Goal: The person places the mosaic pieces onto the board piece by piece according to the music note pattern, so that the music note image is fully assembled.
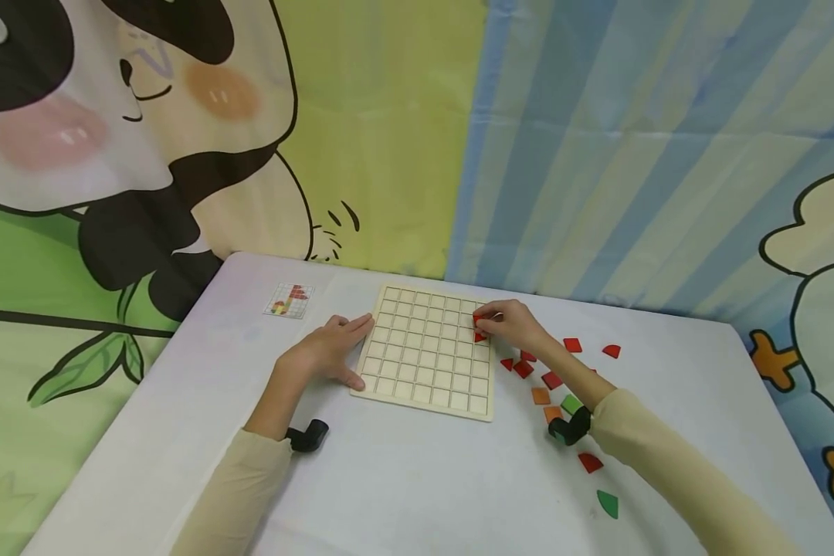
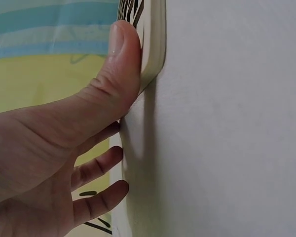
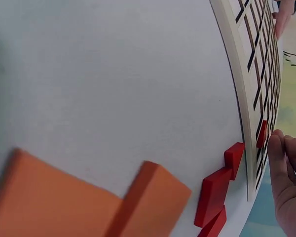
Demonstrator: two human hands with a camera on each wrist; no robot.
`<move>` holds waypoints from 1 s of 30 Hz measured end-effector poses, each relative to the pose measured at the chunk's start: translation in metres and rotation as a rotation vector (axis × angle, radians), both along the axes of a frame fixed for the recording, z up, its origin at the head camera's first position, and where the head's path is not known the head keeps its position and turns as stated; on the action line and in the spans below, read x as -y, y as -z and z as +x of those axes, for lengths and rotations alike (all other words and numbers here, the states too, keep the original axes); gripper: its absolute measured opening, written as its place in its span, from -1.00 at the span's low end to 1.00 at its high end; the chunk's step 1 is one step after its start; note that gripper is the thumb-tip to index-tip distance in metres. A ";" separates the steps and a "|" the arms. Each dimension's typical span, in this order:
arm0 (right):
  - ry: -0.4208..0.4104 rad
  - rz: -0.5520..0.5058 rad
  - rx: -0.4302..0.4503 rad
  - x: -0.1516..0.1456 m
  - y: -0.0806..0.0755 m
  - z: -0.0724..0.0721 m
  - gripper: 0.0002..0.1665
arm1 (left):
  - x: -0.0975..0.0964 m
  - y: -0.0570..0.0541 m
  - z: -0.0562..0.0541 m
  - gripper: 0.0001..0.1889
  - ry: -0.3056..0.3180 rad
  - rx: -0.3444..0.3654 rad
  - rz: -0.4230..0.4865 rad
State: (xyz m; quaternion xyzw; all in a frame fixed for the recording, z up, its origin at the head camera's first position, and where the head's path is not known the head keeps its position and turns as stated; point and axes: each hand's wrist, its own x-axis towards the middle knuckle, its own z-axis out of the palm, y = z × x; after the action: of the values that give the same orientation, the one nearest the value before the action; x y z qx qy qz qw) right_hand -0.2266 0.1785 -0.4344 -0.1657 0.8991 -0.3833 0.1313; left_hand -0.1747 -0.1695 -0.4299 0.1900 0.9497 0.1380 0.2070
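Note:
A pale wooden grid board (image 1: 417, 363) lies flat on the white table. My left hand (image 1: 330, 347) rests at its left side, fingers spread and fairly straight. In the left wrist view the thumb (image 2: 123, 54) presses along the board's near corner and the fingertips touch its side edge. My right hand (image 1: 516, 324) is over the board's right edge, pinching a small red tile (image 1: 477, 318) between thumb and fingers, which partly cover it. Just nearer, a red triangular tile (image 1: 480, 337) sits in the right-hand column. The other squares in view hold no tiles.
Loose red tiles (image 1: 523, 369), orange tiles (image 1: 540, 396) and a light green tile (image 1: 571, 404) lie right of the board, some under the right forearm. A red quarter-round tile (image 1: 590, 462) and a dark green one (image 1: 608, 504) lie nearer. A pattern card (image 1: 289, 300) lies back left.

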 end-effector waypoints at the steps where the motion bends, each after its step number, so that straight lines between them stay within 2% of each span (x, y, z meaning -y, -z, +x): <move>1: -0.018 0.008 -0.005 0.002 0.000 -0.001 -0.64 | 0.000 0.000 0.000 0.22 -0.002 0.002 0.002; 4: -0.037 0.024 -0.009 0.008 0.001 -0.004 -0.65 | 0.001 0.002 -0.001 0.22 0.004 0.000 0.004; 10: -0.014 0.011 0.045 0.016 0.004 -0.006 -0.63 | 0.001 0.006 -0.003 0.22 0.018 0.001 0.005; 13: -0.007 0.016 0.058 0.017 0.004 -0.006 -0.62 | 0.000 0.004 -0.002 0.22 0.009 0.008 0.007; 20: 0.020 0.055 0.030 0.018 0.004 -0.008 -0.66 | -0.002 0.002 -0.001 0.21 0.010 -0.001 0.002; 30: 0.064 0.033 0.088 0.024 0.005 -0.012 -0.75 | 0.001 0.001 0.000 0.22 -0.007 0.018 0.006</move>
State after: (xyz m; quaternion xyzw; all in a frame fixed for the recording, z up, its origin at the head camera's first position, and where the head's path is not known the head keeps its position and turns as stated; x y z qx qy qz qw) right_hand -0.2381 0.1546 -0.4391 -0.1177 0.9036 -0.3793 0.1610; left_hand -0.1749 -0.1702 -0.4308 0.1861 0.9480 0.1435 0.2146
